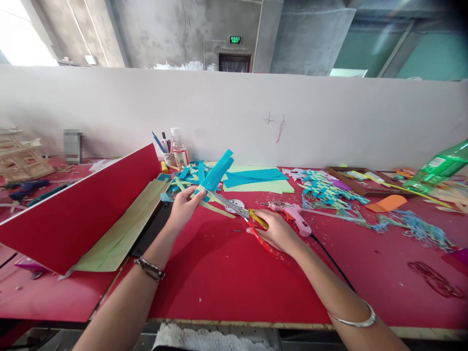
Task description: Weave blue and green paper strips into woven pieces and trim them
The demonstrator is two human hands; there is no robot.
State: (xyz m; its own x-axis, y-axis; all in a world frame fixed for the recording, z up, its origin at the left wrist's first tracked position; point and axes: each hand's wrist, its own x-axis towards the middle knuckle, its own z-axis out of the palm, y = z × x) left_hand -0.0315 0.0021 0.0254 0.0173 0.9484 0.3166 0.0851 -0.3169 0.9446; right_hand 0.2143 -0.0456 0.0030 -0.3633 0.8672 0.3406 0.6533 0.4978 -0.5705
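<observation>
My left hand (185, 207) pinches a small bundle of blue paper strips (218, 170), which point up and away to the right. Fingers of my right hand (275, 230) are wrapped round the handles of a pair of scissors (239, 209), one handle yellow and one red. The scissors' blades reach left to the lower part of the strips, close to my left fingertips. Whether the blades are fully closed cannot be made out. Beyond my hands, longer blue strips (256, 176) lie on pale green paper sheets (287, 187). A pile of cut blue and green pieces (183, 181) lies behind my left hand.
A pink glue gun (298, 219) with a black cord lies right of my right hand. Farther right are woven paper strips (325, 187), an orange paper piece (386, 203) and a green bottle (438, 168). A red board (91, 214) stands at left.
</observation>
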